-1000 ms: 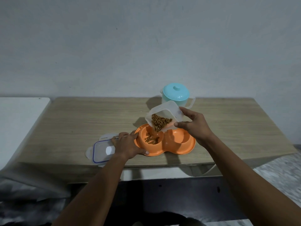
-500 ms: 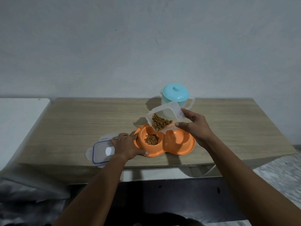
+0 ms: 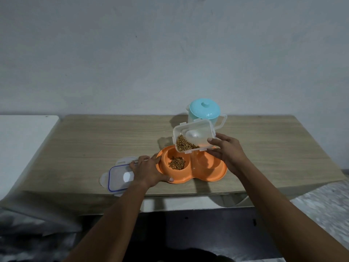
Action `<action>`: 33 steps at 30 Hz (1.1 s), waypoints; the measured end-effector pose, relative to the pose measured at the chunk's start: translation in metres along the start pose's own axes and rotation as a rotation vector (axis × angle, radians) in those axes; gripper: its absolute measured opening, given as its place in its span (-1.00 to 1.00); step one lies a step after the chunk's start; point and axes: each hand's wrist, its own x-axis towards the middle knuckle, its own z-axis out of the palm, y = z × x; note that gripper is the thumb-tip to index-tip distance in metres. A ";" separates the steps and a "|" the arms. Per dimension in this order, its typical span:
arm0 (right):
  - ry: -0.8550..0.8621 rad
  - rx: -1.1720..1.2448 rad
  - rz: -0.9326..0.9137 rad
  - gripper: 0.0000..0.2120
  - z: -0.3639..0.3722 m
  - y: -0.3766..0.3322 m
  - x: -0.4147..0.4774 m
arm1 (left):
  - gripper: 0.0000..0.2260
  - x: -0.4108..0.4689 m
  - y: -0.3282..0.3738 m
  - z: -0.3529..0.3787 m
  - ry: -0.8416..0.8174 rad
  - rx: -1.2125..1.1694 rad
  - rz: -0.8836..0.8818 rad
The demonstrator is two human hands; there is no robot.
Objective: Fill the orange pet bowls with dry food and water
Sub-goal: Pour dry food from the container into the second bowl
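Right hand (image 3: 226, 154) grips the tilted clear container (image 3: 193, 137) above the orange bowl (image 3: 217, 176) near the table (image 3: 94, 144) front edge; left hand (image 3: 149, 172) clamps its left rim; kibble (image 3: 176, 163) in left well; risk: a sudden steeper tilt dumps the rest over the rim or into the empty water well.

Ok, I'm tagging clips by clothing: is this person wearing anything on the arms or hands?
Nothing shows. The left arm and right arm are bare to the frame's edge, no sleeves. The left hand and right hand are ungloved, with no watch, bracelet or ring that I can make out.
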 end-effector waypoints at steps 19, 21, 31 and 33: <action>0.051 -0.014 0.174 -0.73 0.078 0.008 0.053 | 0.04 0.003 -0.006 0.005 0.022 -0.043 0.032; 0.044 -0.025 0.188 -0.74 0.088 0.008 0.064 | 0.05 0.003 -0.006 0.004 0.024 -0.038 0.022; 0.097 0.102 0.289 -0.69 0.120 0.029 0.103 | -0.12 -0.003 0.003 -0.008 0.039 -0.029 0.042; 0.121 0.143 0.291 -0.70 0.125 0.033 0.107 | -0.13 -0.002 0.002 -0.008 0.036 -0.040 0.042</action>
